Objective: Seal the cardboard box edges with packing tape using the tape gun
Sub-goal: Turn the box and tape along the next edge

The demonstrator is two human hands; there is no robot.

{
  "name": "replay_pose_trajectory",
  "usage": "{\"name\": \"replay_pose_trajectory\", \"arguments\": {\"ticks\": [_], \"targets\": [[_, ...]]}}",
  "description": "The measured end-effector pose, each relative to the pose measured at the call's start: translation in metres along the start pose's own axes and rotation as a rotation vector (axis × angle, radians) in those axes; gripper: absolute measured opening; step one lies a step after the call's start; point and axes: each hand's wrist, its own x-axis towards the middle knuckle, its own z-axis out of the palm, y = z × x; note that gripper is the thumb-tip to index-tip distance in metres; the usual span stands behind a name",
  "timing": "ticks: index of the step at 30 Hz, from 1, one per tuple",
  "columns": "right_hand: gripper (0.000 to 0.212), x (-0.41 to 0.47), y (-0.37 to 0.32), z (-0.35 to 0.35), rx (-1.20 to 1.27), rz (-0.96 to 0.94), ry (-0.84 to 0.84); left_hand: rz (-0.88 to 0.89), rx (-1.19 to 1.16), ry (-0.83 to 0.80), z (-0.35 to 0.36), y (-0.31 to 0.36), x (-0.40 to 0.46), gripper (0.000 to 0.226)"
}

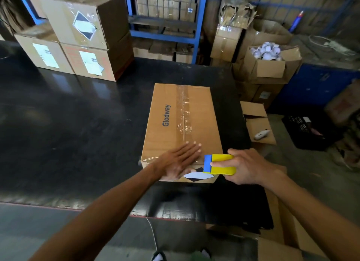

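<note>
A brown cardboard box (167, 116) marked "Glodway" lies on the black table, with clear tape running along its top seam and across its near edge. My left hand (180, 159) lies flat on the box's near end, fingers spread, pressing the tape down. My right hand (247, 167) grips a yellow and blue tape gun (220, 164) at the box's near right corner, its blue head against the top. A white and black diamond label (195, 176) shows on the box's near side.
The black table (68, 134) stretches left, with stacked labelled cartons (78, 40) at its far left. Right of the table stand open cartons (270, 64), one holding white rolls, and a flat carton with a white tool (262, 134). Blue shelving (165, 13) stands behind.
</note>
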Motion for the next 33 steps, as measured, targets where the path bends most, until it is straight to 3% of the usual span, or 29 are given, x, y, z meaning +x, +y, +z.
{"name": "replay_pose_trajectory", "arguments": {"ticks": [10, 18, 25, 30, 33], "targets": [[0.053, -0.011, 0.014, 0.019, 0.067, -0.122, 0.168, -0.038, -0.026, -0.098, 0.014, 0.002, 0.020, 0.066], [0.060, -0.052, 0.106, 0.053, 0.093, -0.188, 0.188, -0.064, 0.001, -0.147, 0.011, 0.005, 0.021, 0.065], [0.055, -0.028, 0.083, 0.083, 0.067, -0.230, 0.326, -0.059, 0.063, -0.151, 0.003, 0.010, 0.024, 0.065], [0.052, -0.031, 0.049, 0.108, -0.036, -0.122, 0.247, -0.064, 0.086, -0.168, 0.003, 0.014, 0.026, 0.063], [0.059, -0.030, 0.036, 0.120, 0.035, -0.064, 0.217, -0.088, 0.097, -0.131, 0.007, 0.028, 0.039, 0.063]]}}
